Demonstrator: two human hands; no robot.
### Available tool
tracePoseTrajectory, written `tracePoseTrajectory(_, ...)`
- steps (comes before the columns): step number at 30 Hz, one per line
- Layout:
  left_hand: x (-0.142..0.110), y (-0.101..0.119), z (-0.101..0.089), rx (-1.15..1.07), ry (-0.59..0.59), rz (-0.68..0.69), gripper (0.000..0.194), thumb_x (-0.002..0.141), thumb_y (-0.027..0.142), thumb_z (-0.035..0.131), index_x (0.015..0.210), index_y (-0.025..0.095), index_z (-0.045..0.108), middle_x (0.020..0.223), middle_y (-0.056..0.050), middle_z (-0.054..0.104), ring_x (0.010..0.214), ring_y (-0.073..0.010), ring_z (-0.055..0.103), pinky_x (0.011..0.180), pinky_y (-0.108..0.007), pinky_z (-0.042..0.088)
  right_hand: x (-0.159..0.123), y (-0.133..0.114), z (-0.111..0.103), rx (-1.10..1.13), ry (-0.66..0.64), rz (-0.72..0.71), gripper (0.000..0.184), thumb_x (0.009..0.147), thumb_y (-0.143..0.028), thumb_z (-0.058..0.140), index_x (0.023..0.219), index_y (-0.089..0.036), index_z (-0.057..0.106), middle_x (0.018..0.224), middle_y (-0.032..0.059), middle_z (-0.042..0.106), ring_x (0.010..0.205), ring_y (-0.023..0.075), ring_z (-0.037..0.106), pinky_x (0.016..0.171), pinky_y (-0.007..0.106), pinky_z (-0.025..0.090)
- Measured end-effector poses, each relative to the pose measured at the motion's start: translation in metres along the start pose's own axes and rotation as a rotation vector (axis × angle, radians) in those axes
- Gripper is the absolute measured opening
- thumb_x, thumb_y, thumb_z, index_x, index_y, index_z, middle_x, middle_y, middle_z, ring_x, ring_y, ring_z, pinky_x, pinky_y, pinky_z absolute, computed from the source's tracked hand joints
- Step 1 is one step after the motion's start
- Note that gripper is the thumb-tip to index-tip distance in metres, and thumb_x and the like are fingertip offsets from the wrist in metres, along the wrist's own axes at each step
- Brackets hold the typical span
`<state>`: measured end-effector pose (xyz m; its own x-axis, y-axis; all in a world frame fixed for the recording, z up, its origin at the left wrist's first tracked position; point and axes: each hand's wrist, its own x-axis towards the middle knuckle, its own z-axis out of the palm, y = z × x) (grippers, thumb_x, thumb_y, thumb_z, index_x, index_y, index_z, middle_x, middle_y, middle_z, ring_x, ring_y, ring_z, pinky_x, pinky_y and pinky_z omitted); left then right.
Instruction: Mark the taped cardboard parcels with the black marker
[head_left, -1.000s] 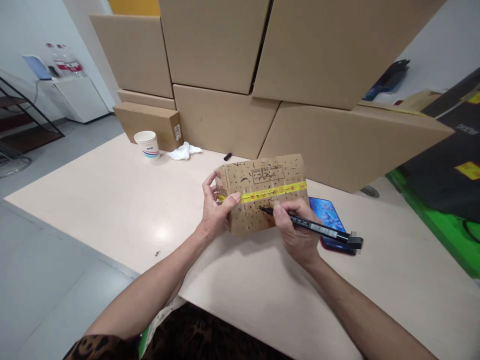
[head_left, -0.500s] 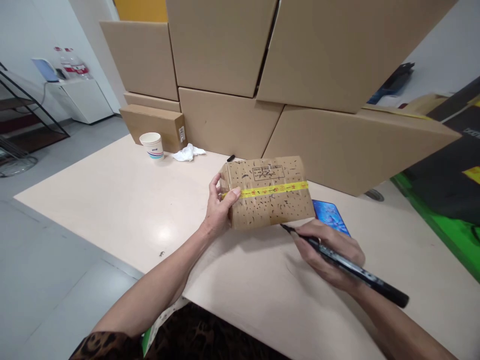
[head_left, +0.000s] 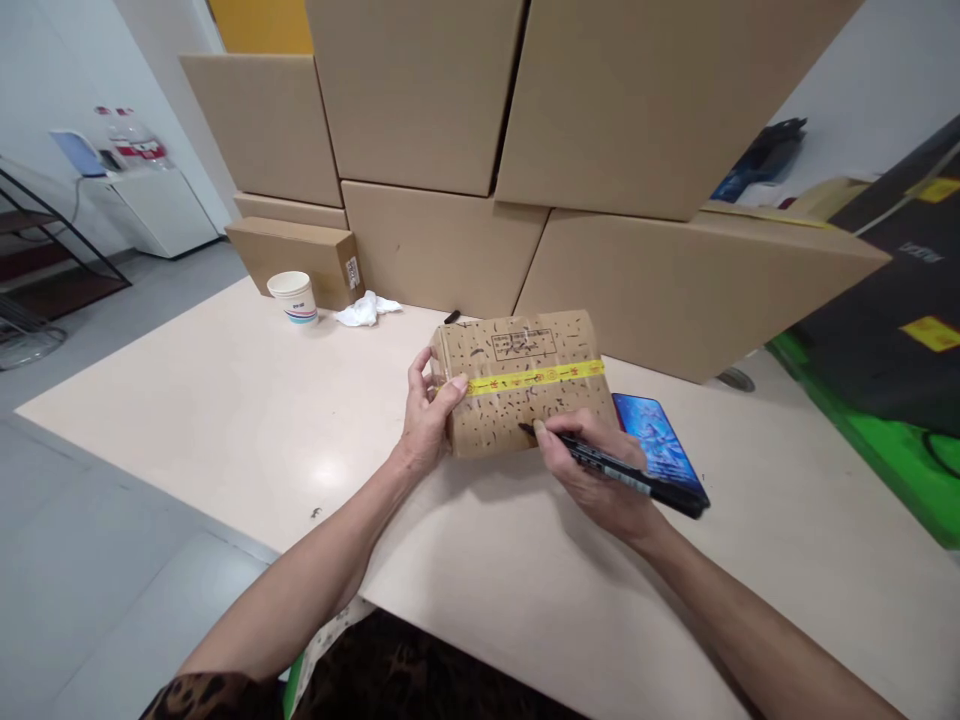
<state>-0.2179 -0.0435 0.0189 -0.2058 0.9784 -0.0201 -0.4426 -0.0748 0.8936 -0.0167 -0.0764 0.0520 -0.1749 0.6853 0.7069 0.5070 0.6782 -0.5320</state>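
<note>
My left hand point(head_left: 431, 415) grips the left end of a small cardboard box point(head_left: 480, 420), its thumb lying on the upper face. Many black pen marks cover that face, along with a printed frame of text and a strip of yellow tape point(head_left: 536, 378) with red characters. In my right hand point(head_left: 596, 470) is a black marker pen point(head_left: 630, 472), its tip at the lower middle of the box's face. Just right of the box, partly behind my right hand, lies a phone point(head_left: 660, 440) with a lit blue screen. A small black pen cap point(head_left: 452, 317) rests behind the box.
Large cardboard boxes point(head_left: 442, 245) are stacked along the table's back edge. A paper cup point(head_left: 294, 298) and a crumpled white tissue point(head_left: 367, 309) stand near a flat carton point(head_left: 292, 255) at the back left. A dark bag-like thing point(head_left: 885, 320) is at right.
My right hand has moved left and up with the marker, bringing the tip from below the box's near edge onto its face. The whole view has shifted slightly.
</note>
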Motion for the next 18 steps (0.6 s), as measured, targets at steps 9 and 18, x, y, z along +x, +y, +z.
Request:
tracePoseTrajectory(9, 0.000, 0.002, 0.004, -0.025, 0.009, -0.021, 0.103, 0.062, 0.057, 0.092, 0.145, 0.029, 0.038, 0.127, -0.012, 0.051, 0.112, -0.0306, 0.062, 0.100, -0.054, 0.053, -0.015, -0.006, -0.018, 0.025, -0.005, -0.068, 0.010, 0.087, -0.018, 0.067, 0.083, -0.027, 0.066, 0.067, -0.0051, 0.072, 0.046, 0.0118, 0.060, 0.046, 0.024, 0.048)
tracePoseTrajectory(18, 0.001, -0.001, 0.000, 0.000, -0.004, -0.004, 0.100, 0.065, 0.057, 0.091, 0.147, 0.030, 0.039, 0.126, -0.011, 0.055, 0.114, -0.0302, 0.062, 0.103, -0.053, 0.052, -0.016, -0.002, -0.005, -0.020, -0.035, 0.008, 0.010, 0.091, -0.022, 0.064, 0.082, -0.026, 0.065, 0.066, -0.0047, 0.070, 0.048, 0.0111, 0.061, 0.049, 0.022, 0.049)
